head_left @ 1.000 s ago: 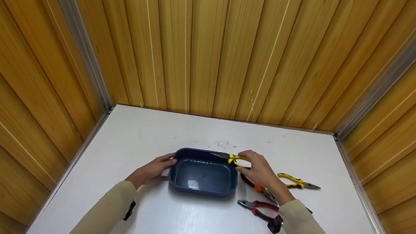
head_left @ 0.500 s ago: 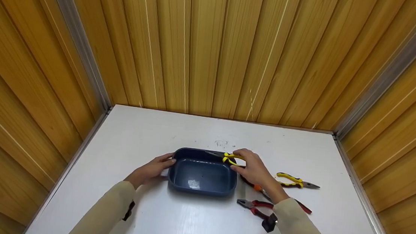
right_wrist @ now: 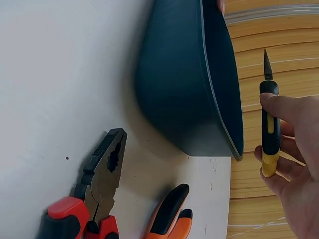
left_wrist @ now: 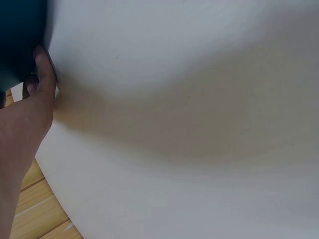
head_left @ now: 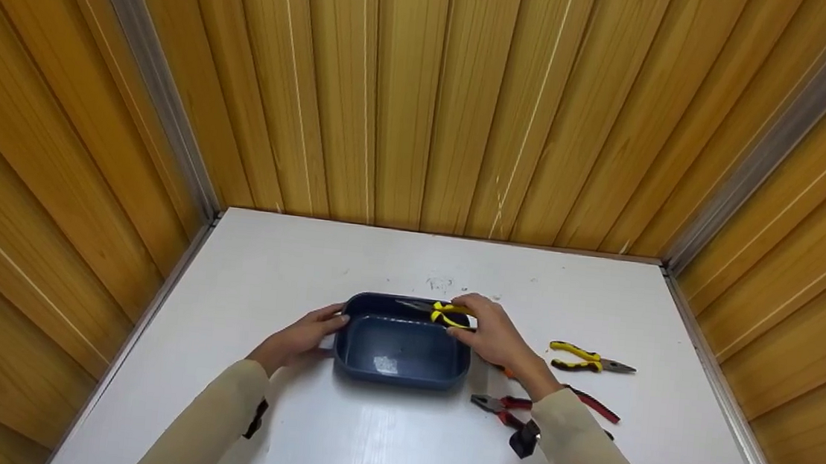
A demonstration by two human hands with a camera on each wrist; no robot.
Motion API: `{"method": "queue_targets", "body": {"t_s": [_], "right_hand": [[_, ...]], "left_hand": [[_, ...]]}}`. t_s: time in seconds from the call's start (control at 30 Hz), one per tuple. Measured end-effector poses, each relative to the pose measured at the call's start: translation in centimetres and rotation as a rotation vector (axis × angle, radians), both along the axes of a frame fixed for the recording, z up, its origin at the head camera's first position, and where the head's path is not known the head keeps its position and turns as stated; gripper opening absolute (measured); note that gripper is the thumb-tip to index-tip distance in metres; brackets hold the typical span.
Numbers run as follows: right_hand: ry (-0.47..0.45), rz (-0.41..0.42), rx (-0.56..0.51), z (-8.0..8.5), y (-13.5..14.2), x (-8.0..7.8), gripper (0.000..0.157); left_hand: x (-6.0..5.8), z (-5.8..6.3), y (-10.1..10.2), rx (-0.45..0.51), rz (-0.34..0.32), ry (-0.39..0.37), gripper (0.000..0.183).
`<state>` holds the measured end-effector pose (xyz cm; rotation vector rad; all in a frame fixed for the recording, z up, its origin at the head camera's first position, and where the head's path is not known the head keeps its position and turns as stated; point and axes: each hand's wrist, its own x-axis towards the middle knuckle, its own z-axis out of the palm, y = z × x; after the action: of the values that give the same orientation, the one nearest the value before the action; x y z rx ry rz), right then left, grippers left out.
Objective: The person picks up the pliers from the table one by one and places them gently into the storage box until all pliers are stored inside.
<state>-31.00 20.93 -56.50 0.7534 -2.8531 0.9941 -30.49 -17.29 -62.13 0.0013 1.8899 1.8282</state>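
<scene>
A dark blue rectangular plastic bin (head_left: 400,379) stands on the white table. At its left side, my left hand (head_left: 299,340) grips the wall with the thumb near the rim; a finger lies along the outer wall in the left wrist view. My right hand (head_left: 497,335) holds yellow-and-black long-nose pliers (head_left: 443,313) by the handles, over the bin's back right corner. The pliers' tip points left, and in the right wrist view these pliers (right_wrist: 269,119) are above the rim, apart from the bin (right_wrist: 174,74).
Right of the bin lie red-handled combination pliers (head_left: 491,403), partly under the right arm. Orange-and-black handles (right_wrist: 172,214) show beside them. Another yellow-and-black pair of long-nose pliers (head_left: 592,360) lies farther right. A red handle (head_left: 596,405) sticks out past the forearm. Wood-patterned walls enclose the table.
My right hand has moved left with the long-nose pliers, carrying them farther over the bin. My left hand and the bin have stayed in place.
</scene>
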Motion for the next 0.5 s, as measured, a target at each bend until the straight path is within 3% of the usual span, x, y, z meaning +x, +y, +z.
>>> {"method": "queue_targets", "body": {"t_s": [0.5], "right_hand": [[-0.032,-0.011,0.000,0.6,-1.2,-0.1,0.049]], "left_hand": [[-0.1,-0.3,0.0,0.029,0.018,-0.026,0.062]]}}
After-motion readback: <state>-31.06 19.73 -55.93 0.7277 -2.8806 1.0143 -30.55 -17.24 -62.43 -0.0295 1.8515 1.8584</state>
